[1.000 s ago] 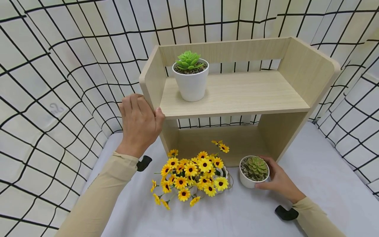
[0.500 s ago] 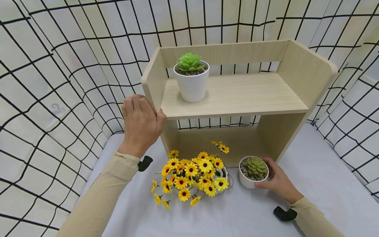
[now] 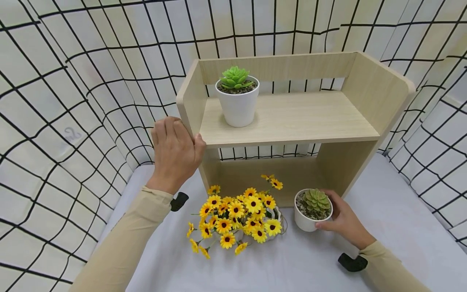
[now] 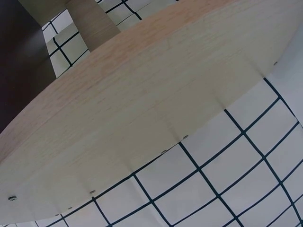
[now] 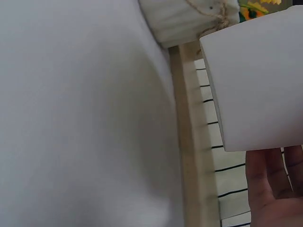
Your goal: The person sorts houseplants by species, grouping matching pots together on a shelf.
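My left hand [image 3: 175,152] grips the left side panel of a two-tier wooden shelf [image 3: 303,117], thumb at the front edge. The panel's pale outer face fills much of the left wrist view, where the hand does not show. At the lower right, my right hand [image 3: 344,221] holds a white pot [image 3: 305,223] from its right side. A reddish-green succulent [image 3: 316,200] grows from gravel in it. In the right wrist view the pot is held above the white cloth [image 5: 94,118], its base edge showing and fingers [image 5: 258,175] against its side.
Yellow sunflower-like flowers [image 3: 235,211] in a light pot with twine stand before the shelf, left of the held pot. On the upper tier, at left, sits a white pot [image 3: 238,107] with a bright green succulent. Black wire grid [image 3: 120,77] surrounds the table on several sides.
The pot in my right hand has risen slightly in the last half second. My left hand keeps its grip on the shelf. The head view has shifted a little.
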{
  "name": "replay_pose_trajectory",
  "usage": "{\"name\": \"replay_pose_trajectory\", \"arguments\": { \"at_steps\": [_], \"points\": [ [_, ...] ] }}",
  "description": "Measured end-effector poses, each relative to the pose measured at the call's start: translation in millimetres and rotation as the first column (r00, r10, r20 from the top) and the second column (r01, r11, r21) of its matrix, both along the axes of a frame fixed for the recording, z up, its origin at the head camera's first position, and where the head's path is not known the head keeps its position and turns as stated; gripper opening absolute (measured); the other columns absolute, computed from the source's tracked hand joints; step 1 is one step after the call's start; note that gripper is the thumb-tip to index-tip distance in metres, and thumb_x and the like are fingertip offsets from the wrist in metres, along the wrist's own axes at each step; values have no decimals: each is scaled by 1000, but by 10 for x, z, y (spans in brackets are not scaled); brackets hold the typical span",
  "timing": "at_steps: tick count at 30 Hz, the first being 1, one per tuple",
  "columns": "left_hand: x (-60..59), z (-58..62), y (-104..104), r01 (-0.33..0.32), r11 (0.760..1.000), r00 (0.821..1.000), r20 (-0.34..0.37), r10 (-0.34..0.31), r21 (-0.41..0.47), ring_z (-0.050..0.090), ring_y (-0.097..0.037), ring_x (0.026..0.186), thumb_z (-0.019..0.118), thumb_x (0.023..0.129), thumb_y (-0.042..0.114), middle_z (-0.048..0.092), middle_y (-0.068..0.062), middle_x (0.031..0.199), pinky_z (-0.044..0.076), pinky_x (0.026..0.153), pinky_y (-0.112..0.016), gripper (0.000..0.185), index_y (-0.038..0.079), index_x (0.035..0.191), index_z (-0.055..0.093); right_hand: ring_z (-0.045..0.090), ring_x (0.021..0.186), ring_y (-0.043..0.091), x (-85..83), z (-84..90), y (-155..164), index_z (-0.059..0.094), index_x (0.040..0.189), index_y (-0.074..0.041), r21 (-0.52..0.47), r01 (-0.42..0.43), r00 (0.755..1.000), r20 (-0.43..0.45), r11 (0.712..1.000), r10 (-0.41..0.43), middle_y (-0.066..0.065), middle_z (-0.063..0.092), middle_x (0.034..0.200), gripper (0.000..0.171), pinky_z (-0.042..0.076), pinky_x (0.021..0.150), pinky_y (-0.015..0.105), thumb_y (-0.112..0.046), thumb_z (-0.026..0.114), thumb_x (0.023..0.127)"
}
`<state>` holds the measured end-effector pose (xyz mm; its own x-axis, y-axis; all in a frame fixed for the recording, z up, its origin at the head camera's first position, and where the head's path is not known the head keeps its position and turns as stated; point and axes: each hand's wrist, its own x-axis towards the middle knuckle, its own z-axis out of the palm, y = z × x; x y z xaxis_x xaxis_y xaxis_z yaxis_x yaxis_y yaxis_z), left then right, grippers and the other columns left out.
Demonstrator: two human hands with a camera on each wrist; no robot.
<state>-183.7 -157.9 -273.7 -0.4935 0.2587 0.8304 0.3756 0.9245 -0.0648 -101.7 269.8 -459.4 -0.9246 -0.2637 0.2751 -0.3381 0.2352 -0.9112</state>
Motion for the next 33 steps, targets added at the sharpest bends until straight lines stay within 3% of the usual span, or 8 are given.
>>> {"name": "replay_pose_trajectory", "arguments": {
  "at_steps": [15,33],
  "points": [
    [3,12,-15,-12,1000,1000,-7,12,-28,34,-41,96,33,98,28,45,-28,105,28,84,-50,38,-9,101,41,56,117,-4,95,633,-47,45,146,-14,40,-15,1000,9,999,15,-17,55,134,90,52,90,15,9,84,69],
    [11,15,-9,-11,999,1000,2,11,-31,34,-41,96,34,98,29,45,-28,106,27,83,-50,38,-8,100,41,59,115,6,251,1509,-31,44,148,-11,-32,-75,996,-53,997,73,-2,52,138,96,62,77,26,17,79,64]
  ]
}}
